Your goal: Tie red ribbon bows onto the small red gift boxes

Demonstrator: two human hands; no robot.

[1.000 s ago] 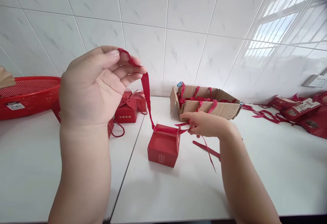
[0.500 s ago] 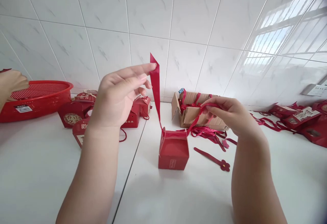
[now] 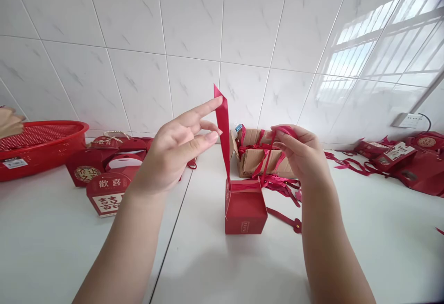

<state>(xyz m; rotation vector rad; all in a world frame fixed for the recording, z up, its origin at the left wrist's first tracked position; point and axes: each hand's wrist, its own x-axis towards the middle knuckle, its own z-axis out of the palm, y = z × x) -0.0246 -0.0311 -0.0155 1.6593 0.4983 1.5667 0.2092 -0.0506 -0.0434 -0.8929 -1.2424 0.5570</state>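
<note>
A small red box stands open-topped on the white table, with red ribbon running up from both sides of its top. My left hand holds up the left ribbon near its end. Its index fingertip lies on the ribbon, while the thumb is apart from that finger; the grip is partly hidden. To the right, my right hand pinches the other ribbon length between thumb and fingers. Just right of the box lies a red strap with a flower end, partly behind my right forearm.
A cardboard box of ribbons stands by the wall, with loose ribbons before it. Red gift boxes and a red basket are at left, near another person's hand. More red boxes lie at right.
The view has shifted slightly. My right hand has come nearer to the left one, its ribbon now rising more steeply. My left thumb and lower finger have moved toward the left ribbon.
</note>
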